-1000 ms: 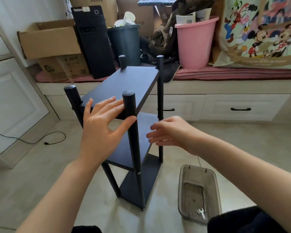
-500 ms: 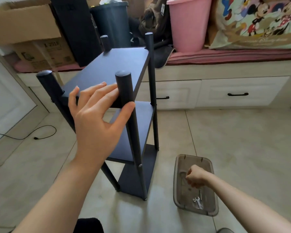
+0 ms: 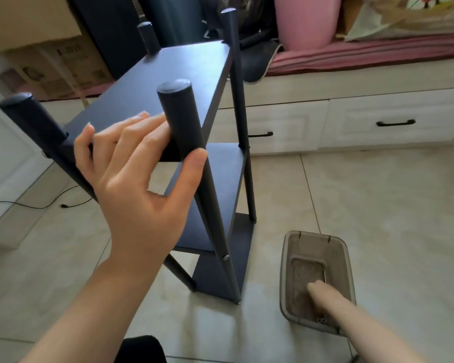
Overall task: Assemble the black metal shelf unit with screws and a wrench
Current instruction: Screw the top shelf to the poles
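The black shelf unit [image 3: 194,142] stands on the floor tiles at centre frame, three boards on four round posts. My left hand [image 3: 139,176] steadies it: straight fingers lie on the top board's near edge and my thumb presses the near post [image 3: 186,132], a flat brace rather than a grip. The metal looks stiff but light and tippy, the paint smooth, so I judge the posts the best hold. My right hand [image 3: 316,290] reaches into the clear plastic bin [image 3: 288,284] at lower right; I cannot tell its grip.
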Action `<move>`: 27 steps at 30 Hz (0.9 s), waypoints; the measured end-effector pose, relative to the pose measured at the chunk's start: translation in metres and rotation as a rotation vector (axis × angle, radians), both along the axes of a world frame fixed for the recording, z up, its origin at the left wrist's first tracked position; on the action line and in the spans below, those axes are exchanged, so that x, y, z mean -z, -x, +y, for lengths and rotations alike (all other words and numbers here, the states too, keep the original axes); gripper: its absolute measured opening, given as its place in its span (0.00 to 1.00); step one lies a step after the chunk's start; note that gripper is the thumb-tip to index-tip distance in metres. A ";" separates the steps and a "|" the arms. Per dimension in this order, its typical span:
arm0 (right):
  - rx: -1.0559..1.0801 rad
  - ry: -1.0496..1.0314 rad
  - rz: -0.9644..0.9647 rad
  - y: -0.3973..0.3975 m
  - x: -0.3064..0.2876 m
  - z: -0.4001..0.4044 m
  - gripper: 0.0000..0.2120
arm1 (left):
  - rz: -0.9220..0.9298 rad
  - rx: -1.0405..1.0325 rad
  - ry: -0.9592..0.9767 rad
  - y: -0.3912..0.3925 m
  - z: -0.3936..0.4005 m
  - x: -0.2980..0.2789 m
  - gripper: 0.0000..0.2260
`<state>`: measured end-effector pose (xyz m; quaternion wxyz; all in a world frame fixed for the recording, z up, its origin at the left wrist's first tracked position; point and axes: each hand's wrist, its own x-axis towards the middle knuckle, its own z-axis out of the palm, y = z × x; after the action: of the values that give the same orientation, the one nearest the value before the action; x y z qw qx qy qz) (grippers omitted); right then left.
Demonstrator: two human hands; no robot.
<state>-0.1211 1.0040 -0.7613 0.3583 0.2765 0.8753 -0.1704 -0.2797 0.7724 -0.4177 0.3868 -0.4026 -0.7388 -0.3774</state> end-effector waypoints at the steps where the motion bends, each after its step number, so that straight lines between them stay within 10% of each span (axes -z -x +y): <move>1: -0.025 -0.018 0.001 0.000 0.002 0.000 0.17 | 0.006 -0.004 0.001 0.000 0.000 0.000 0.19; 14: -0.011 -0.040 0.007 0.008 -0.003 0.005 0.19 | 0.008 0.005 0.009 -0.003 0.000 -0.003 0.18; 27: 0.142 0.119 0.342 0.056 -0.192 -0.010 0.07 | -0.162 0.038 0.087 -0.010 -0.012 -0.024 0.20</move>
<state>-0.1769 0.9938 -0.5688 0.2070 0.2829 0.8900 -0.2915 -0.2697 0.7609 -0.3942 0.3003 -0.4012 -0.7757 -0.3835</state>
